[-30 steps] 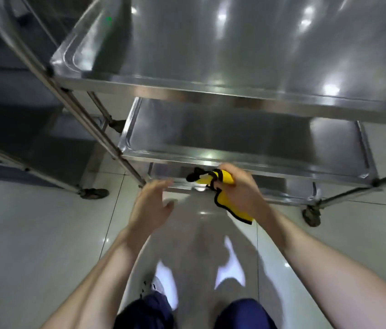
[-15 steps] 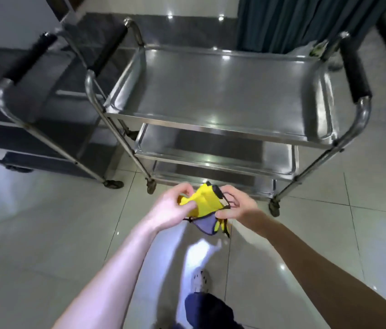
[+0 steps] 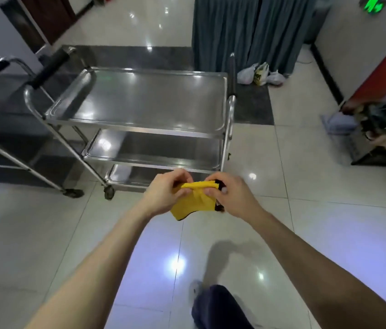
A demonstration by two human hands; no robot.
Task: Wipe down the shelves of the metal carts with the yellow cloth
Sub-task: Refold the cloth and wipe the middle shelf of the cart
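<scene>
A yellow cloth point(image 3: 195, 202) with a black edge hangs folded between both hands, in the air over the tiled floor. My left hand point(image 3: 167, 193) pinches its left top corner and my right hand point(image 3: 231, 194) pinches the right one. Just beyond the hands stands a steel cart point(image 3: 144, 103) with three shelves, its top tray bare and shiny. A second metal cart point(image 3: 4, 129) stands to the left of it, partly cut off by the frame edge.
Dark curtains point(image 3: 246, 32) hang behind the cart, with plastic bags point(image 3: 259, 74) on the floor at their foot. A cluttered low stand point(image 3: 381, 129) sits at the right. My leg and shoe point(image 3: 213, 305) show below on glossy tiles.
The view has pulled back and up from the cart's lower shelves. My left hand has joined the right on the cloth, and both now hold it stretched and folded flatter.
</scene>
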